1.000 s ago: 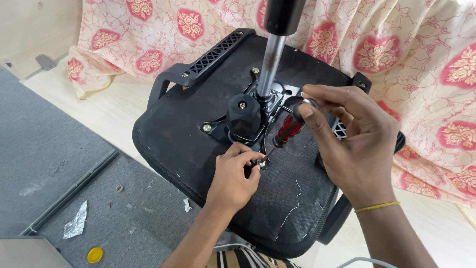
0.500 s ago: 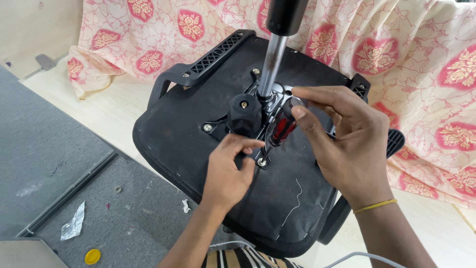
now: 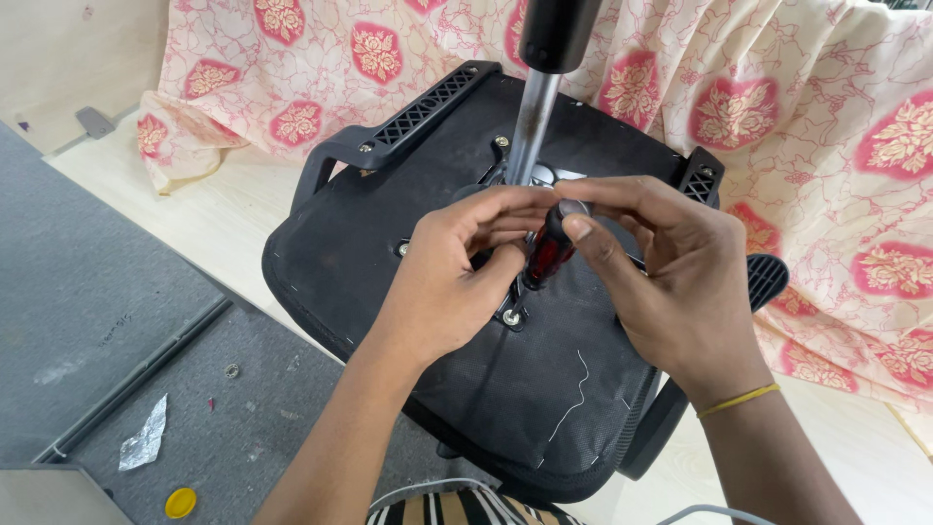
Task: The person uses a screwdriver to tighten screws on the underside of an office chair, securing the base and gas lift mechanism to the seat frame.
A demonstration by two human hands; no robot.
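An upturned black office chair seat (image 3: 350, 262) lies in the middle, its metal column (image 3: 530, 126) rising toward me. My right hand (image 3: 671, 282) grips the red-and-black handle of a screwdriver (image 3: 549, 253), held nearly upright over a bolt (image 3: 510, 317) on the seat's underside. My left hand (image 3: 457, 282) is cupped around the lower part of the screwdriver, fingers touching the handle and the shaft near the bolt. The tip is hidden behind my left hand.
A pink floral cloth (image 3: 826, 126) drapes behind and to the right. Black armrests (image 3: 408, 122) stick out from the seat. On the grey mat (image 3: 87, 311) at left lie a foil scrap (image 3: 144, 442) and a yellow cap (image 3: 180, 503).
My left hand rose from the bolt to wrap around the screwdriver. My right hand shifted left and closed on the handle top. The view moved closer to the seat.
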